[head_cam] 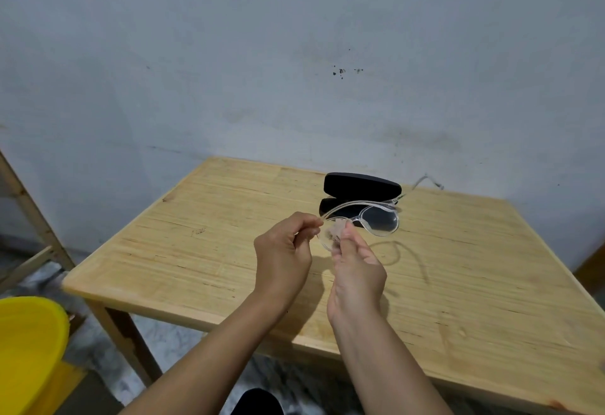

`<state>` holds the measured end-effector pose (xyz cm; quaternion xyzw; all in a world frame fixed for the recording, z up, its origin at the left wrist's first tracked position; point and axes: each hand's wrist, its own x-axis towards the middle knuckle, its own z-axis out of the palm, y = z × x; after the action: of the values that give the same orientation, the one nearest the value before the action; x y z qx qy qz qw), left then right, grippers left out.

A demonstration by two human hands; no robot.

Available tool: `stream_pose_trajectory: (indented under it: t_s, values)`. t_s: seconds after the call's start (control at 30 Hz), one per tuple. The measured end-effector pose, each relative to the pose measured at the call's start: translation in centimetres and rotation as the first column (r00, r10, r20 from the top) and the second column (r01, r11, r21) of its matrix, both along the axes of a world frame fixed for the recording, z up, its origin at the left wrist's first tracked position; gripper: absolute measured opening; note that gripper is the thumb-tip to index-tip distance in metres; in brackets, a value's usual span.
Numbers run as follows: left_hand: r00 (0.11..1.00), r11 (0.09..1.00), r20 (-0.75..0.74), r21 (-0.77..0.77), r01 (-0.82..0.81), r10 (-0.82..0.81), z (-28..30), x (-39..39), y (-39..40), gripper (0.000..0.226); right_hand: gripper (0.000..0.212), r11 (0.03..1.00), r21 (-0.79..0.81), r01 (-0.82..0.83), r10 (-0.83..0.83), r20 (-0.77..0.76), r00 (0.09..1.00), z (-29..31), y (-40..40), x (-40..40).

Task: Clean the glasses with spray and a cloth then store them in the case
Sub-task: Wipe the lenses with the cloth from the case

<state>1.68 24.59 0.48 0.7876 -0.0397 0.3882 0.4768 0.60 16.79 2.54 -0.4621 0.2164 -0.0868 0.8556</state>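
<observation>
Clear-framed glasses [379, 219] hang in the air above the wooden table [209, 228], held by both my hands. My left hand [284, 252] pinches the frame's left end near the hinge. My right hand [355, 270] grips the left lens, with fingers on both faces of it. One temple arm sticks out to the back right past the case. Behind the glasses lies an open black glasses case [360, 187], lid up, partly hidden by the frame. No spray bottle or cloth is visible.
The table stands against a pale grey wall. A yellow plastic tub [29, 342] sits on the floor at the lower left. A wooden frame [29, 215] leans at the left edge. A dark shape [258, 403] shows below the table's front edge.
</observation>
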Motion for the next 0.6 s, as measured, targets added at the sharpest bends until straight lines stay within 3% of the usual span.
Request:
stream_pose_trajectory:
  t_s: [0.17,0.27,0.47,0.6]
  values:
    - [0.999,0.998,0.030,0.044,0.034,-0.035,-0.1,0.0,-0.2,0.028,0.017,0.998,-0.056,-0.009,0.009,0.014,1.000,0.1,0.0,-0.1]
    - [0.998,0.998,0.041,0.045,0.048,-0.050,0.1,0.2,0.1,0.031,0.018,0.993,-0.065,-0.093,0.098,0.070,0.993,0.3,-0.4,-0.2]
    - [0.999,0.999,-0.008,0.021,0.036,-0.035,0.5,0.6,1.5,0.029,0.017,0.827,-0.408,-0.388,0.417,-0.018,0.909,0.3,-2.0,0.0]
    - [1.000,0.999,-0.008,0.035,0.013,-0.013,0.5,0.5,1.8,0.027,0.019,0.770,-0.537,-0.344,0.389,-0.032,0.921,0.4,-2.7,0.2]
